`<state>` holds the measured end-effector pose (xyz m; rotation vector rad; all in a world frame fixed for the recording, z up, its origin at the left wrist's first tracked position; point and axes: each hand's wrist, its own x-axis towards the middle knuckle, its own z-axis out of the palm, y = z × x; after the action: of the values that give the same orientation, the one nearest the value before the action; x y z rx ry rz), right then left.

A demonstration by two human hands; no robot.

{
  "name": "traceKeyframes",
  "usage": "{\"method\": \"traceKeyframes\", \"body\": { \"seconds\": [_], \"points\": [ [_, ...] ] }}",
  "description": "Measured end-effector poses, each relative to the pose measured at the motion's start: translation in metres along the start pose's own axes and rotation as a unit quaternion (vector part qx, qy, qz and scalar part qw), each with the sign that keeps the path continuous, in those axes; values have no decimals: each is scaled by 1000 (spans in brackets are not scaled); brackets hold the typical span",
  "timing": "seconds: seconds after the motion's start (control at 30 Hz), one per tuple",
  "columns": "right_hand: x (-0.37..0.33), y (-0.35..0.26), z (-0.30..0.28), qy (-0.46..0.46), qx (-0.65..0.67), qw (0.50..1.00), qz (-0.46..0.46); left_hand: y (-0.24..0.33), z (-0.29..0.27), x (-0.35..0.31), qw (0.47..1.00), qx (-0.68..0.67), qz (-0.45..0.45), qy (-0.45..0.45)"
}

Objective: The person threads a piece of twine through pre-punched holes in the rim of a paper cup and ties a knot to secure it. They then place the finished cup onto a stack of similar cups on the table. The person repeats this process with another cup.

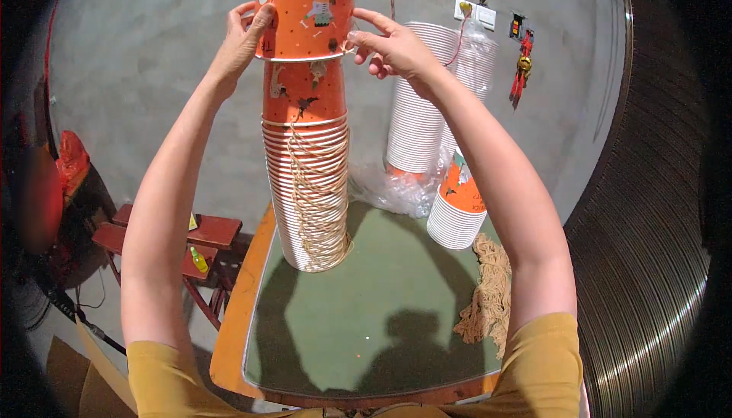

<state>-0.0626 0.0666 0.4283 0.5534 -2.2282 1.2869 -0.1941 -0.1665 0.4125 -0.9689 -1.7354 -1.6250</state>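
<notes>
An orange paper bucket (305, 18) with a green band and printed figures sits upside down on top of a tall stack. My left hand (242, 41) grips its left side, thumb across the front. On the bucket's right side, my right hand (393, 44) has its thumb and index finger at the wall, the other fingers curled; a short bit of tan cord seems to show by the thumb. Below stands the stack of nested buckets (278, 189), white rims showing, with tan cord loops (316, 204) hanging down its front.
A tan cord bundle (488, 292) lies at the right of the green-topped table (366, 304). Behind it stand a short bucket stack (457, 224) and tall plastic-wrapped stacks (418, 105). A dark red bench (217, 231) with a small yellow-green bottle (199, 259) is at the left.
</notes>
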Motion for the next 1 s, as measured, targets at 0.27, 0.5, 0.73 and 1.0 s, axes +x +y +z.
{"method": "traceKeyframes", "body": {
  "seconds": [0.27,0.5,0.73,1.0],
  "points": [
    [13,19,6,-37,17,999,29,-36,9,5,1000,-21,6,-19],
    [11,22,14,-68,71,994,51,-73,9,10,1000,13,-8,-12],
    [-1,39,18,-57,136,986,75,-77,13,-13,996,-17,-84,-12],
    [1,93,12,55,-46,996,59,-101,7,-24,995,-2,-83,-54]
  ]
}}
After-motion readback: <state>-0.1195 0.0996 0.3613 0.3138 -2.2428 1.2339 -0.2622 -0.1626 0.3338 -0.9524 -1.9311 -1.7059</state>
